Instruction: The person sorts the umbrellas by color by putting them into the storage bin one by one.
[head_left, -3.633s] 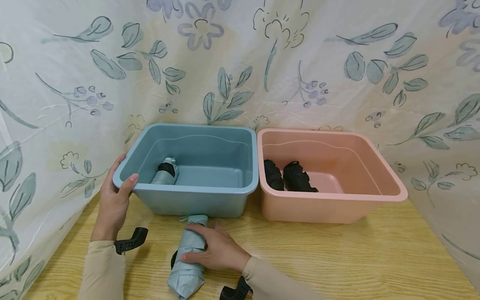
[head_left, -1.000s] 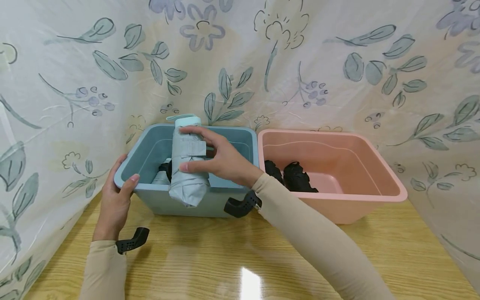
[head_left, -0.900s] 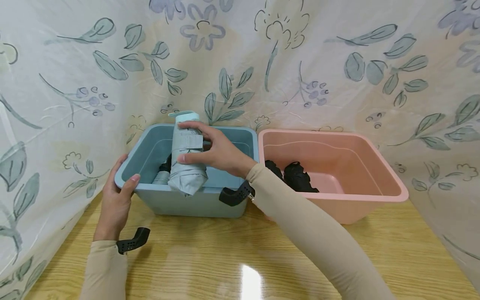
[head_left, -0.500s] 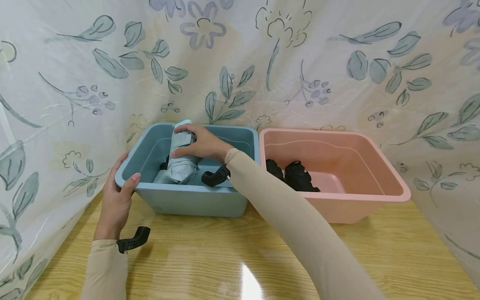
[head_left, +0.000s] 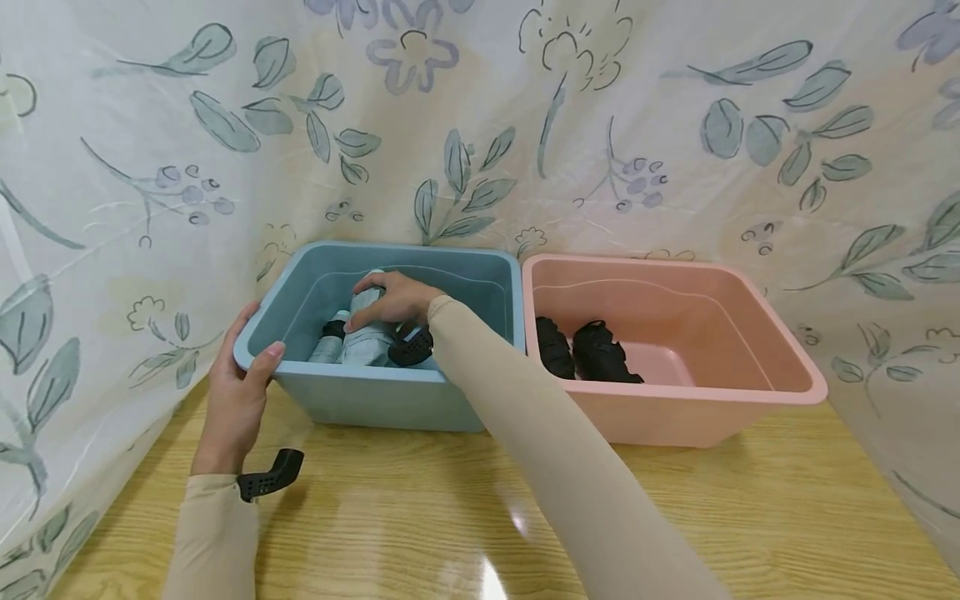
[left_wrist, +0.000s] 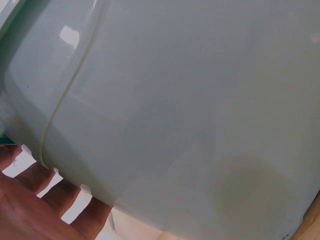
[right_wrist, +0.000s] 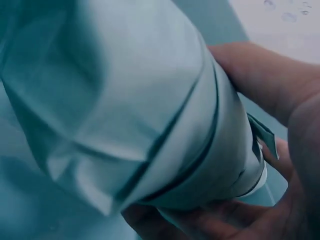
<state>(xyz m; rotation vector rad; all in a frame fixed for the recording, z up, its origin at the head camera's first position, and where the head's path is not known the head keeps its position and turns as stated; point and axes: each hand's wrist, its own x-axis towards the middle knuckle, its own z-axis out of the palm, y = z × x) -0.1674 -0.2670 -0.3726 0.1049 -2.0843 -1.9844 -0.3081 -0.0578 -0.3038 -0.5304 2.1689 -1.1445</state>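
My right hand [head_left: 399,302] holds a light-blue folded umbrella [head_left: 366,346] low inside the blue plastic bin [head_left: 382,400]. In the right wrist view, the fingers and thumb curl round the wrapped cloth of this umbrella [right_wrist: 165,120]. Another light-blue folded umbrella [head_left: 327,347] with a black band lies just left of it in the bin. My left hand [head_left: 236,404] grips the bin's left front rim, thumb over the edge. Under that rim, the left wrist view has the fingers [left_wrist: 60,195] against the bin's outer wall [left_wrist: 165,110].
Right of the blue bin stands a pink bin [head_left: 675,417], close against it. Two black folded bundles [head_left: 603,354] lie in its left part. Both bins stand on a wooden table [head_left: 390,500], before a floral curtain [head_left: 465,100].
The right hand has picked the umbrella up from the table before the blue bin, carried it over the front rim and lowered it inside. The left hand has kept its grip on the rim.
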